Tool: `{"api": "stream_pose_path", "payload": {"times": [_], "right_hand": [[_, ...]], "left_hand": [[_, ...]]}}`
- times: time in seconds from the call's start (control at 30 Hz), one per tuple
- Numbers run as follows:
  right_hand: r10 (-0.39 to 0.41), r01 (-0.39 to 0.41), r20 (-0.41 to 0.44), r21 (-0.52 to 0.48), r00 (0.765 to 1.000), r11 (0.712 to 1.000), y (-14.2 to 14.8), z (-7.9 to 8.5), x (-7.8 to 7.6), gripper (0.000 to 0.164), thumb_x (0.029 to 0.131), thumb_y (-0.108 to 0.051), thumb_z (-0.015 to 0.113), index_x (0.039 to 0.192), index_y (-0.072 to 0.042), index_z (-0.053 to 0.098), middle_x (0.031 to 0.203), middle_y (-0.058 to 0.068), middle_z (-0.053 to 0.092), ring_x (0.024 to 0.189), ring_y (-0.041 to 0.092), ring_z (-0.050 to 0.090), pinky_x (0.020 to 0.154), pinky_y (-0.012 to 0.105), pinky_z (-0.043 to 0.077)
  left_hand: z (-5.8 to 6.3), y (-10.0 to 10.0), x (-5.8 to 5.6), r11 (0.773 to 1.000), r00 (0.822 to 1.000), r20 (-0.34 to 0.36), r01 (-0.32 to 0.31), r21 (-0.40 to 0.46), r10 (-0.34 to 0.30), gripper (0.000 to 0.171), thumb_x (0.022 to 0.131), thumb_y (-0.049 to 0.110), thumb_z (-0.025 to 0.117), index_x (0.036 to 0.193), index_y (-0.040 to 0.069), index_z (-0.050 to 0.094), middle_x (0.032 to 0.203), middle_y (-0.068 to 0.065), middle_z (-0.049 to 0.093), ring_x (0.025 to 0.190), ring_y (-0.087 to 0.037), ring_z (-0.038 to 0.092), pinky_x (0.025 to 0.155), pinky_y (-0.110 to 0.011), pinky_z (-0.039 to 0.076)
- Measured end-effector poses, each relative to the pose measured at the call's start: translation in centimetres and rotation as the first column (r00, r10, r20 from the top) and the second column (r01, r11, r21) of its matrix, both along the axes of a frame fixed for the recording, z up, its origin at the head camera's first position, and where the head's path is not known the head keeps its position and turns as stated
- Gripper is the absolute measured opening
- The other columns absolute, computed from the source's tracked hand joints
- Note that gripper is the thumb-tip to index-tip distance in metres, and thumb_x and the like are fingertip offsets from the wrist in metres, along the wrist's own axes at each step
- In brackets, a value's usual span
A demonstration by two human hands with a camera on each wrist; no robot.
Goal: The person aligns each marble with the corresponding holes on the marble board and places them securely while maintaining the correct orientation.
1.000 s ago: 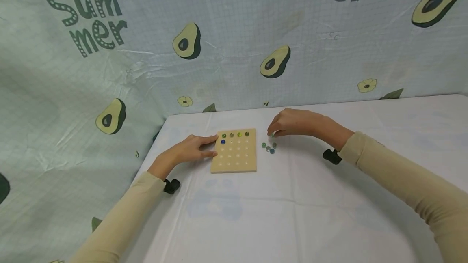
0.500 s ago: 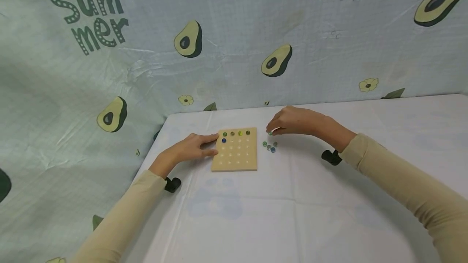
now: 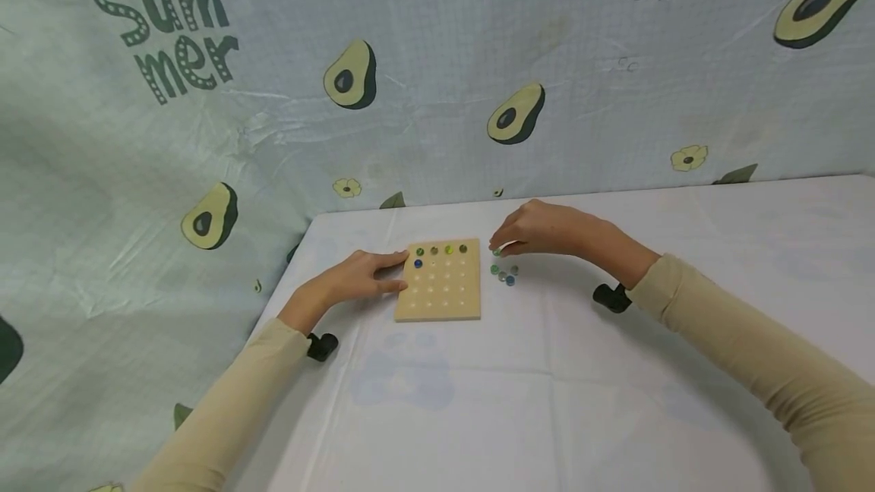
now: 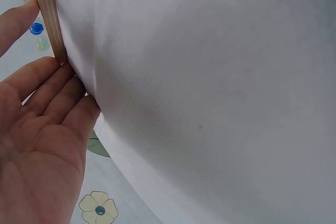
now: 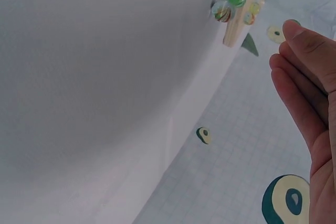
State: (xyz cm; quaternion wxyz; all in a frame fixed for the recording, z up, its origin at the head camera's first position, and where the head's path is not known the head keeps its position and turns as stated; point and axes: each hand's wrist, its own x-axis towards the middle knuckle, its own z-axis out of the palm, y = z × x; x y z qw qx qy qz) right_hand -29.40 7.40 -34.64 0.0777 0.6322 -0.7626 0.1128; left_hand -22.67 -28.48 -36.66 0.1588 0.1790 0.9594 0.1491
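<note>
In the head view my right hand (image 3: 540, 228) pinches a greenish glass marble (image 3: 497, 251) between thumb and fingertips, just right of a square wooden board (image 3: 437, 312) with rows of small dimples. My left hand (image 3: 355, 277) touches the board's left edge with thumb and fingers extended; the left wrist view shows those fingers (image 4: 39, 74) against its wooden side. Several green and yellow marbles (image 3: 448, 250) sit along the board's far row. One blue marble (image 3: 418, 263) lies in the second row, at the left. Most of the pinched marble is hidden in the right wrist view.
Several loose marbles (image 3: 502, 276) lie in a small cluster right of the board, below my right hand. A white cloth (image 3: 492, 416) covers the table. Behind it hangs a pale sheet (image 3: 424, 21) printed with avocados.
My right hand has raised the marble slightly and carried it a little left, towards the board. My left hand stays at the board's edge.
</note>
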Motion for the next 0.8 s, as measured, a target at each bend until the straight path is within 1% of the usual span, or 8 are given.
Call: {"api": "stream_pose_path", "payload": {"times": [0.13, 0.4, 0.63, 0.8], "right_hand": [[-0.004, 0.004, 0.002, -0.019, 1.000, 1.000, -0.2, 0.0, 0.0, 0.021, 0.086, -0.005, 0.081, 0.107, -0.004, 0.080, 0.103, 0.005, 0.078, 0.095, 0.017, 0.075, 0.079, 0.028, 0.061], [0.024, -0.023, 0.019, -0.043, 1.000, 0.999, -0.5, -0.3, 0.2, 0.019, 0.088, -0.007, 0.080, 0.107, -0.003, 0.079, 0.103, 0.005, 0.078, 0.094, 0.017, 0.075, 0.079, 0.027, 0.060], [0.012, -0.011, 0.034, -0.048, 0.999, 0.999, -1.0, 0.0, 0.6, 0.021, 0.087, -0.008, 0.080, 0.108, -0.005, 0.079, 0.104, 0.005, 0.078, 0.095, 0.017, 0.075, 0.080, 0.027, 0.060], [0.031, -0.028, 0.040, -0.072, 0.999, 0.997, -1.2, 0.0, 0.6, 0.020, 0.087, -0.007, 0.080, 0.107, -0.005, 0.080, 0.103, 0.004, 0.078, 0.095, 0.016, 0.075, 0.080, 0.026, 0.060]], "left_hand": [[0.0, 0.0, -0.1, 1.000, 1.000, -0.003, 0.000, 0.002, 0.000, 0.074, 0.099, 0.048, 0.064, 0.159, 0.015, 0.036, 0.160, -0.010, 0.038, 0.147, -0.033, 0.036, 0.116, -0.051, 0.036], [0.0, 0.0, 0.0, 1.000, 1.000, 0.008, -0.009, 0.012, 0.008, 0.074, 0.098, 0.049, 0.065, 0.158, 0.016, 0.037, 0.160, -0.010, 0.039, 0.147, -0.034, 0.036, 0.116, -0.052, 0.036], [0.0, 0.0, 0.1, 1.000, 1.000, -0.002, 0.007, 0.015, -0.007, 0.073, 0.099, 0.048, 0.064, 0.158, 0.014, 0.038, 0.160, -0.010, 0.039, 0.147, -0.034, 0.037, 0.116, -0.052, 0.037], [0.1, 0.0, -0.1, 1.000, 1.000, -0.007, 0.014, 0.016, -0.014, 0.073, 0.098, 0.046, 0.065, 0.158, 0.014, 0.038, 0.159, -0.010, 0.040, 0.147, -0.034, 0.037, 0.116, -0.052, 0.036]]}}
